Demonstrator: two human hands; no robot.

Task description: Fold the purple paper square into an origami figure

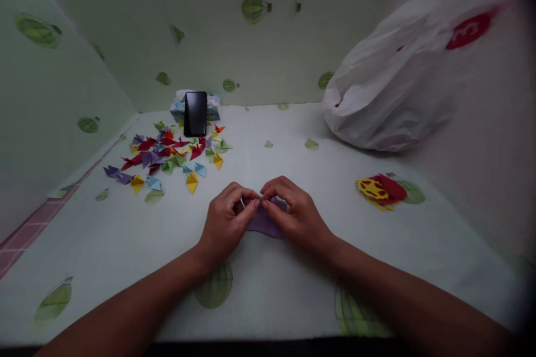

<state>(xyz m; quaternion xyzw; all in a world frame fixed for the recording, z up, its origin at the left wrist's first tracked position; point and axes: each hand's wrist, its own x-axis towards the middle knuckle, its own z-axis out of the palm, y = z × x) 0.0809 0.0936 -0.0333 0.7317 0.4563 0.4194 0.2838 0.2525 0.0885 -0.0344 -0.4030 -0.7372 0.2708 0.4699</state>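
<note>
A purple paper piece [263,222] lies on the pale balloon-print cloth [268,284] at the middle. My left hand [226,222] and my right hand [293,212] meet over it, fingers curled and pinching its upper edge together. Most of the paper is hidden under my fingers. A scatter of several folded paper shapes [167,156] in red, purple, yellow, green and blue lies to the far left of my hands.
A black phone [195,113] stands upright against a tissue pack [211,107] at the back. A white plastic bag [402,78] sits at the back right. A stack of red and yellow paper [381,191] lies to the right. Cloth walls enclose the back and left.
</note>
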